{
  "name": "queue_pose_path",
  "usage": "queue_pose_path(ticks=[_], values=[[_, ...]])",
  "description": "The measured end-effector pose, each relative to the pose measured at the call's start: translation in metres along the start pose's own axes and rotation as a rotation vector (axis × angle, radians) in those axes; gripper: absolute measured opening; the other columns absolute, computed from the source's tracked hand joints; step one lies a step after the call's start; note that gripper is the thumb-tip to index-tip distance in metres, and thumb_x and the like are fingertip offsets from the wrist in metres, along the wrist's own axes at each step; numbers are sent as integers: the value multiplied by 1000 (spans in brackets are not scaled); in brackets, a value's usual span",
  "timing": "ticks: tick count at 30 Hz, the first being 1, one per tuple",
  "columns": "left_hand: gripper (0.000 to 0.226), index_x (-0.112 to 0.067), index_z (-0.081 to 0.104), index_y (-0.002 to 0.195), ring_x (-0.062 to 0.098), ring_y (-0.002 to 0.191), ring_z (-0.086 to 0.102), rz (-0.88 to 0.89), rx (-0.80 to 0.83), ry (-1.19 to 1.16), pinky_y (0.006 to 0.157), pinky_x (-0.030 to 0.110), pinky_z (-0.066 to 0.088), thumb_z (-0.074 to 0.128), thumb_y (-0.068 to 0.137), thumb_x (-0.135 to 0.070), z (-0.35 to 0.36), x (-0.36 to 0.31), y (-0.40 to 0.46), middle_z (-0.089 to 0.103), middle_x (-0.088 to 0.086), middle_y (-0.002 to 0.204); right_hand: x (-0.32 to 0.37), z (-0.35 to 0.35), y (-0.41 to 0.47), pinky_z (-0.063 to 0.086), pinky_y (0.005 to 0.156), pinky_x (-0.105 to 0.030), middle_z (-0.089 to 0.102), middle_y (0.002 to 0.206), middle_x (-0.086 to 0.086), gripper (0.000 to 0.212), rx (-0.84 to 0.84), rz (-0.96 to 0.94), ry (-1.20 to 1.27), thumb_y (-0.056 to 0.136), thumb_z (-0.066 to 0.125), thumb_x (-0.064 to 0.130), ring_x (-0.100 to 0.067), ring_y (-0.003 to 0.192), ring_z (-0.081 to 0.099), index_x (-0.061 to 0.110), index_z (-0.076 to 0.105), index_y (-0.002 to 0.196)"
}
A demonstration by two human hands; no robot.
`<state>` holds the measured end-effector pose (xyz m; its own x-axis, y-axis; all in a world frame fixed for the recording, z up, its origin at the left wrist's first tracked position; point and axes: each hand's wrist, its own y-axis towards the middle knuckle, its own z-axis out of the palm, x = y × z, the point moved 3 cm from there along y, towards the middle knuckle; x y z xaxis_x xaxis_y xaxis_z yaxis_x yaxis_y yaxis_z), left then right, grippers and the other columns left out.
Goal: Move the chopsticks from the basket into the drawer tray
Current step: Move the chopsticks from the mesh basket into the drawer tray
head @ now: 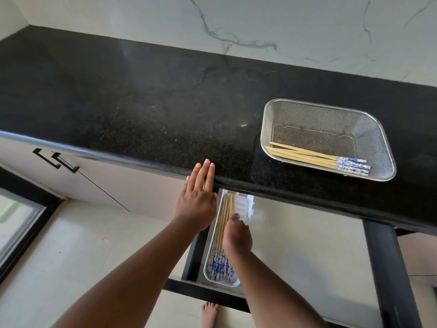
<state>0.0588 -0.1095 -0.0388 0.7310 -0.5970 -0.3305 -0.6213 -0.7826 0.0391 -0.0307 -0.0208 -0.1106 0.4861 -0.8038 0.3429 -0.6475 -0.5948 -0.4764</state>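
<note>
A steel mesh basket [264,138] sits on the right of the black countertop [142,102], with several bamboo chopsticks with blue-and-white ends [307,156] lying along its near side. Below the counter, a drawer [307,245] is pulled out. A narrow white tray [206,268] at its left side holds several more chopsticks [222,223]. My right hand [236,235] is down in the tray, fingers curled over the chopsticks there; the fingertips are hidden. My left hand [196,197] lies flat and spread, its fingers against the counter's front edge.
A white plastic piece [246,207] stands at the back of the drawer beside the tray. The drawer's black frame [203,292] runs in front of me and to the right. Cabinet doors with black handles [56,159] are to the left. My bare foot [209,313] is on the tiled floor.
</note>
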Motion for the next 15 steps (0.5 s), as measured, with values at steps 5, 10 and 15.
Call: queue_pose_path(ticks=[5, 10, 15], values=[[71, -21, -12, 153, 12, 143, -28, 0, -4, 8, 117, 35, -7, 34, 99, -30, 1, 1, 0, -17, -2, 161, -1, 3, -1, 49, 75, -33, 68, 111, -11, 43, -12, 77, 68, 102, 18, 24, -26, 101, 66, 9, 50, 126], [72, -21, -13, 152, 11, 141, -31, -5, -9, 0, 116, 34, -7, 35, 99, -29, 2, 1, 1, -21, -5, 158, -2, 12, -13, 50, 73, -29, 66, 107, -9, 31, 37, 81, 41, 101, 31, 18, -22, 96, 65, 9, 49, 124], [70, -20, -13, 152, 12, 141, -30, -11, 8, -8, 116, 33, -11, 33, 100, -29, -1, -2, -1, -22, -4, 158, -7, 9, -26, 54, 72, -31, 65, 107, -9, 30, 20, -10, -48, 102, 29, 22, -23, 93, 66, 10, 47, 124]])
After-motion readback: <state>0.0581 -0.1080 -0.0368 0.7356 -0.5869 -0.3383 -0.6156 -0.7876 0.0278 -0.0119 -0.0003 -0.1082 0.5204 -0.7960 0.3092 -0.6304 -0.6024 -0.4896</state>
